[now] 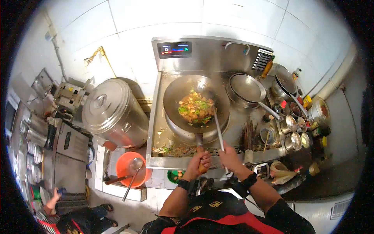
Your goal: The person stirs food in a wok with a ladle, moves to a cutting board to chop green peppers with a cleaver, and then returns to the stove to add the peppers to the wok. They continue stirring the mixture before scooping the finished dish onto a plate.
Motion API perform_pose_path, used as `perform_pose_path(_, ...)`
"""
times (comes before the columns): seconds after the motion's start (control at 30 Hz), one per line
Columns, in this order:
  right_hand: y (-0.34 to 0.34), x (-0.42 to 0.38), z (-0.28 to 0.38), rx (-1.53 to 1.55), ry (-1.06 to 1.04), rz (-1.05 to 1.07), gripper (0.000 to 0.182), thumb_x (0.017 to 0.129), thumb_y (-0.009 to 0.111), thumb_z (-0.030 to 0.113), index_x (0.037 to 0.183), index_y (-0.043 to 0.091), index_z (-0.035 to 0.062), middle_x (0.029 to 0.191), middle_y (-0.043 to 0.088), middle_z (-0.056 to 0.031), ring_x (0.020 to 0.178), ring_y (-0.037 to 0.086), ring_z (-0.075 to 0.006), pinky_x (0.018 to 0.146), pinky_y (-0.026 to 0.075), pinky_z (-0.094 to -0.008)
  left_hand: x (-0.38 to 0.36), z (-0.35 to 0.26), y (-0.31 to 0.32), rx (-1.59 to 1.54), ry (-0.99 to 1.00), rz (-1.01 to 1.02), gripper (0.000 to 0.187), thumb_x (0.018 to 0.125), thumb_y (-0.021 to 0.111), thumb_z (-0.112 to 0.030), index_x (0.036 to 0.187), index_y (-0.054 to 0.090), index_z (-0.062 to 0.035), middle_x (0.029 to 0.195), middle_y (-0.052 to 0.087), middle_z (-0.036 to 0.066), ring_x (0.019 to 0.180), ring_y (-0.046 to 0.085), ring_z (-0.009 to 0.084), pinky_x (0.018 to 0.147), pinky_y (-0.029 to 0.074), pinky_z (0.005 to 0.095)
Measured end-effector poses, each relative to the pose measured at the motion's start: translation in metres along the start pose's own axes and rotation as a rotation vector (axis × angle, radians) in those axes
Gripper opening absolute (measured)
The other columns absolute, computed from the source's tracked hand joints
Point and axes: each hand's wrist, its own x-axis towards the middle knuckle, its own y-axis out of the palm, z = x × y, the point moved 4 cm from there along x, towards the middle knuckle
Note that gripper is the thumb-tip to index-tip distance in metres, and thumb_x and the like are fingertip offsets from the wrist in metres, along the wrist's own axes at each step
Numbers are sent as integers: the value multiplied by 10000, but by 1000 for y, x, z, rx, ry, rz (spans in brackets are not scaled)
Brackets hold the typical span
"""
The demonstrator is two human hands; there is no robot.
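Note:
A large wok (175,91) sits on the steel stove, with a mix of green and brown food (196,107) in it. My left hand (199,163) is wrapped round the wok's wooden handle, near the stove's front edge. To the right of it, my right hand (230,158) grips the long metal handle of a ladle (219,128). The ladle's handle reaches up into the wok at the right side of the food, and its bowl is hard to make out there.
Strainers over a pot (246,89) stand right of the wok. Seasoning containers (293,141) line the far right. A lidded steel pot (113,113) and an orange bucket (146,177) with a ladle are at left. Another person (83,218) is at lower left.

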Motion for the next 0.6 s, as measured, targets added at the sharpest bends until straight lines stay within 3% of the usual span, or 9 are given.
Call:
perform_pose_path(0.03,9,-2,11,426,101,192,433,984,504,176,1405,426,109,716,536,-54,532,539,-182,482,473,-385,-5,-1,15,97,41,-138,189,976,561,-262,917,530,-85,642,433,-56,498,410,54,437,368,244)
perform_pose_path(0.07,6,-8,30,424,81,216,433,984,504,176,1405,426,109,716,536,-54,532,539,-182,482,473,-385,-10,-4,27,189,83,-280,198,970,557,-255,855,518,-99,614,436,-56,481,408,54,416,348,242)
perform_pose_path(0.1,8,-22,46,691,186,340,324,998,482,166,1318,442,136,707,488,-20,516,494,-141,451,439,-338,-18,-1,34,312,19,-393,215,952,562,-247,799,482,-119,590,449,-44,467,413,72,390,320,255)
perform_pose_path(0.17,6,-41,69,1052,372,529,84,1016,462,155,1090,427,171,718,425,15,485,396,-82,409,357,-270,-42,6,58,381,144,-427,212,948,558,-249,798,478,-121,577,451,-37,456,413,83,391,324,258)
perform_pose_path(0.23,4,-52,71,1085,371,658,77,1017,467,168,1083,429,182,715,417,21,482,386,-77,406,351,-266,-68,3,75,474,186,-441,170,938,569,-206,824,482,-115,571,434,-24,450,419,106,396,325,271)
perform_pose_path(0.4,-2,-67,87,1184,468,1008,41,1032,452,208,999,474,219,702,388,48,477,360,-38,391,325,-227,-138,1,72,327,389,-459,155,916,611,-105,855,468,-112,642,435,-33,483,432,87,424,358,269)
perform_pose_path(0.47,5,-80,93,1082,457,1094,110,1045,421,212,1073,526,230,710,394,47,479,350,-19,390,311,-199,-172,7,77,298,420,-334,166,920,611,-109,850,461,-114,661,443,-35,477,426,78,438,375,266)
perform_pose_path(0.57,17,-86,94,1250,562,1430,281,1049,422,211,1301,536,260,756,416,28,488,358,-24,391,330,-194,-221,29,71,186,507,-289,157,936,585,-119,845,456,-109,646,411,-42,459,410,64,426,382,266)
perform_pose_path(0.6,22,-91,95,1209,588,1460,281,1049,422,211,1301,536,260,756,416,28,488,358,-24,391,330,-194,-236,40,62,138,555,-263,156,939,576,-119,848,450,-111,644,406,-46,452,403,62,421,379,262)
